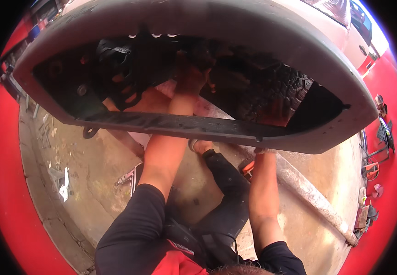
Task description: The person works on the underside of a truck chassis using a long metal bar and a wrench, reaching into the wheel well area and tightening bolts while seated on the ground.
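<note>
A large grey vehicle bumper (253,20) spans the upper view, with a wide dark opening above its lower bar (161,121). Both my forearms pass behind that bar. My left hand (193,75) reaches up into the dark underside, beside dark parts I cannot make out; its fingers are lost in shadow. Through the opening my right hand (272,112) shows only dimly, near a treaded tyre (292,87). Whether it holds or touches anything is hidden. A looped dark bracket (129,94) hangs left of my left hand.
A long worn metal beam (315,195) lies across the concrete floor at right. An orange tool (249,169) sits by my leg. A metal stand (127,178) is on the left, with a white scrap (64,184) farther out. Red walls (1,183) curve along both sides; assorted items line the right.
</note>
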The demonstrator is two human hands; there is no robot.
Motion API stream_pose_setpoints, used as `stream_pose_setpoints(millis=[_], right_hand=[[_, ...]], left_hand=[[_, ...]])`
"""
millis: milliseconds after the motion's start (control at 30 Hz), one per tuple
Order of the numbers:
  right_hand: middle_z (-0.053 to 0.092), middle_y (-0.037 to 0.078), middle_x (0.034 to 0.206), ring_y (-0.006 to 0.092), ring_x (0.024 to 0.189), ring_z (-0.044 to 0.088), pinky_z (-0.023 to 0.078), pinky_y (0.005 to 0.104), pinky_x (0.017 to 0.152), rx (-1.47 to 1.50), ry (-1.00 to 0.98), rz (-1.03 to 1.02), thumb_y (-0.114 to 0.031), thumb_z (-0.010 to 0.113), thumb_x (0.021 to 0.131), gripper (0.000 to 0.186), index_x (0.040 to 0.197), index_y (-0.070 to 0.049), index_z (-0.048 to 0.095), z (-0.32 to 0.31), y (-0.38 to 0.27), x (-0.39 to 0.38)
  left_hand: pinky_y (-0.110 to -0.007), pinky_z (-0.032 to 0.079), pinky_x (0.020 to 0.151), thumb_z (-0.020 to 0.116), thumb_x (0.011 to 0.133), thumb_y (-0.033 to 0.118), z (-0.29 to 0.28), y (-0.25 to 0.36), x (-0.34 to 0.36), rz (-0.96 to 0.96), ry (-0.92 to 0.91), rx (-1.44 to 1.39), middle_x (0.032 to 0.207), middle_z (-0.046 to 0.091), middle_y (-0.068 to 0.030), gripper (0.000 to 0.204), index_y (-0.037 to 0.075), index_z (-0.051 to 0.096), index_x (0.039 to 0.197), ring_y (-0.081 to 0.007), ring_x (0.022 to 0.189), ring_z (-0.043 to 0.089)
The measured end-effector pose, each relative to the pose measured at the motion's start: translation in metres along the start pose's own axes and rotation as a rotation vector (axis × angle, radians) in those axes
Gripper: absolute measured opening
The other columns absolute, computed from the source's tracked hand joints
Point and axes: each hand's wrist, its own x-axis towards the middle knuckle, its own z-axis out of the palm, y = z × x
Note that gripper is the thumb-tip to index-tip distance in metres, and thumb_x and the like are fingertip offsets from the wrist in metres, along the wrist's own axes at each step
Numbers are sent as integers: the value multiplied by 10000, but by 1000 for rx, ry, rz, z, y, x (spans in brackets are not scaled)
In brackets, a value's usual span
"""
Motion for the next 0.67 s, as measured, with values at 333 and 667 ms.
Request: stream_pose_setpoints(millis=[333, 667], right_hand=[[633, 76, 963, 157, 880, 626, 542, 316, 774, 1062, 112, 753, -309, 593, 1012, 298, 1162, -53, 567, 10, 13, 58], [588, 80, 975, 175, 916, 586, 510, 345, 852, 837, -113, 1152, -301, 606, 997, 267, 1082, -54, 552, 25, 2, -46]], left_hand=[[-567, 599, 623, 203, 1037, 613, 6, 70, -4, -104, -308, -202, 958, 591, -220, 728, -18, 519, 1218, -430, 647, 631], [-502, 554, 858, 179, 1030, 644, 10, 36, -17, -759, -117, -1154, 1157, 616, -157, 725, 57, 529, 1272, -314, 1011, 632]])
